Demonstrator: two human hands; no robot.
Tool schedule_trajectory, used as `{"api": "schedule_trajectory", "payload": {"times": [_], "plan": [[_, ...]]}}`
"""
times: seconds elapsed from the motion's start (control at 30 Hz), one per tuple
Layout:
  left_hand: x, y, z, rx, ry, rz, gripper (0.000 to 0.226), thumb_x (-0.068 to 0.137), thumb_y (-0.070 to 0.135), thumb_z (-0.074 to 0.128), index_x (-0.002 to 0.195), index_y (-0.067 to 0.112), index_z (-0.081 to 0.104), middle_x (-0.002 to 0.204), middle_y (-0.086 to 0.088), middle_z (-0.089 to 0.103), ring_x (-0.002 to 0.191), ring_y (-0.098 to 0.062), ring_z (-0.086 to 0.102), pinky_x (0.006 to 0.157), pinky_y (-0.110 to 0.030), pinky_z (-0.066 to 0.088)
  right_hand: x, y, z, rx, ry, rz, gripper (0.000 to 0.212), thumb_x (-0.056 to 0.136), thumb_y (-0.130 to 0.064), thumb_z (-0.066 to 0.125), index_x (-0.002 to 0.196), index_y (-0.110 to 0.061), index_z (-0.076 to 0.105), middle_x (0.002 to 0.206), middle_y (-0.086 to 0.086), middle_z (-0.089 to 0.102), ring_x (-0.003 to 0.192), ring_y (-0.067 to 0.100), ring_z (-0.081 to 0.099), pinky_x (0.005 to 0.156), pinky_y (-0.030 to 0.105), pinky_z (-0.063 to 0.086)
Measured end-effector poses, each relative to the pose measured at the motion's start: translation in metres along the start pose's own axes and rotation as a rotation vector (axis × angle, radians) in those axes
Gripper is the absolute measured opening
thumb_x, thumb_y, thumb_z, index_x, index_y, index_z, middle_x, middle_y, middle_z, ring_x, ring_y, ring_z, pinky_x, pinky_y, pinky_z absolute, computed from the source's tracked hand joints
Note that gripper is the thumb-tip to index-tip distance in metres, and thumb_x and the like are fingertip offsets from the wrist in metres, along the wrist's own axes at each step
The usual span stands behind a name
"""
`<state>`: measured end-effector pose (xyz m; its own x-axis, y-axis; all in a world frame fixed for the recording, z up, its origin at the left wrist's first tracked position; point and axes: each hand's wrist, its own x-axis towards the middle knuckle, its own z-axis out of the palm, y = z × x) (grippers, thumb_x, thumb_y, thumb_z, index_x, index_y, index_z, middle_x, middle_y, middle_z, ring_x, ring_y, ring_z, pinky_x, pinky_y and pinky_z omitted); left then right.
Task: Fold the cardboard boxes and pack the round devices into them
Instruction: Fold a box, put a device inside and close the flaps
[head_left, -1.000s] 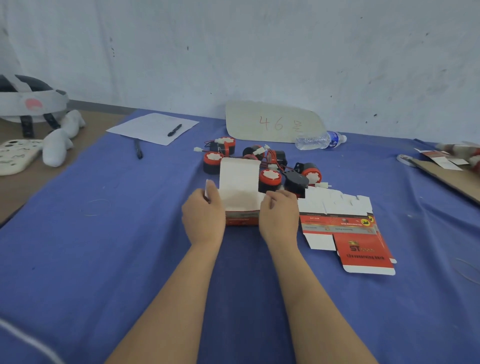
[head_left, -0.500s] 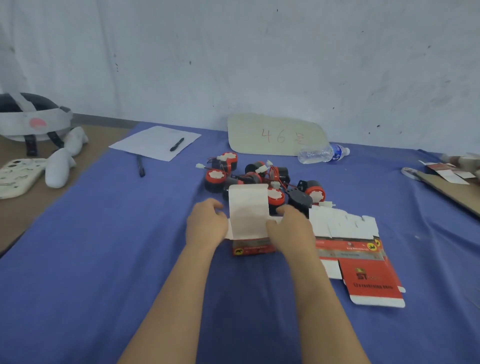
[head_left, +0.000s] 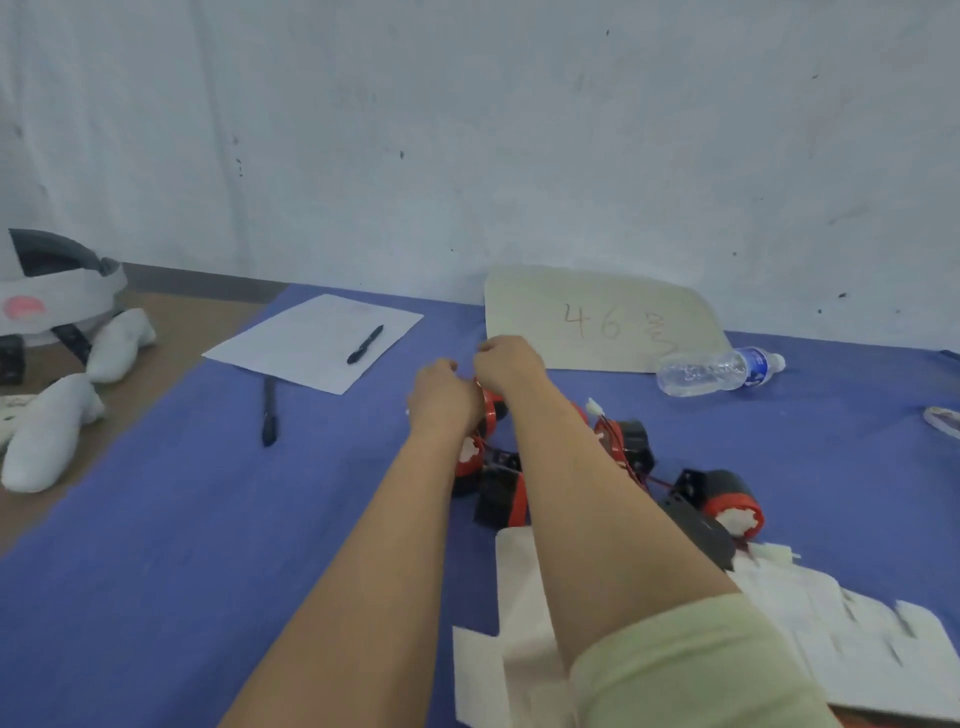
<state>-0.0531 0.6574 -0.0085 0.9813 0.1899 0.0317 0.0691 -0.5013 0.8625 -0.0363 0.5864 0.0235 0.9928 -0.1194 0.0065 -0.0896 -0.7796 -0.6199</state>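
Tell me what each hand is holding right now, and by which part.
Cannot be told: the left hand and right hand curl over the far red-and-black round devices, fingers hidden behind their backs. The white cardboard box lies unheld.

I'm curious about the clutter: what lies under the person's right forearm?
A partly folded white cardboard box and black-and-red round devices show beside it. The forearm covers the rest, so their number cannot be told.
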Motion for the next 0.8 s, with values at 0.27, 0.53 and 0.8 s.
{"api": "schedule_trajectory", "payload": {"times": [0.27,0.53,0.8], "plan": [[0.035,-0.023,0.021,0.338,-0.183,0.038,0.030,0.090,0.019,0.047,0.118,0.007,0.051,0.113,-0.011,0.059,0.101,-0.027,0.055,0.080,-0.039,0.046,0.042,0.010,0.033,-0.085,-0.177,0.057,0.041,0.101,-0.030,0.032,0.133,-0.009,0.047,0.146,0.014,0.040,0.132,0.030,0.037,0.109,0.040,0.032],[0.022,-0.035,-0.001,0.467,-0.313,-0.043,0.038,0.093,0.037,0.042,0.117,0.013,0.059,0.105,-0.006,0.062,0.091,-0.025,0.055,0.079,-0.034,0.045,0.017,0.008,0.024,-0.336,-0.338,0.054,0.029,0.095,-0.023,0.041,0.070,-0.011,0.046,0.085,0.006,0.050,0.080,0.025,0.045,0.070,0.031,0.039],[-0.050,-0.034,-0.051,0.608,-0.430,-0.133,0.039,0.093,0.047,0.046,0.079,0.011,0.047,0.076,-0.002,0.050,0.073,-0.018,0.054,0.073,-0.031,0.037,-0.067,-0.021,0.008,-0.444,-0.439,-0.074,0.015,0.096,-0.018,0.049,0.093,-0.008,0.059,0.089,0.008,0.054,0.063,0.022,0.050,0.071,0.035,0.047]]}}
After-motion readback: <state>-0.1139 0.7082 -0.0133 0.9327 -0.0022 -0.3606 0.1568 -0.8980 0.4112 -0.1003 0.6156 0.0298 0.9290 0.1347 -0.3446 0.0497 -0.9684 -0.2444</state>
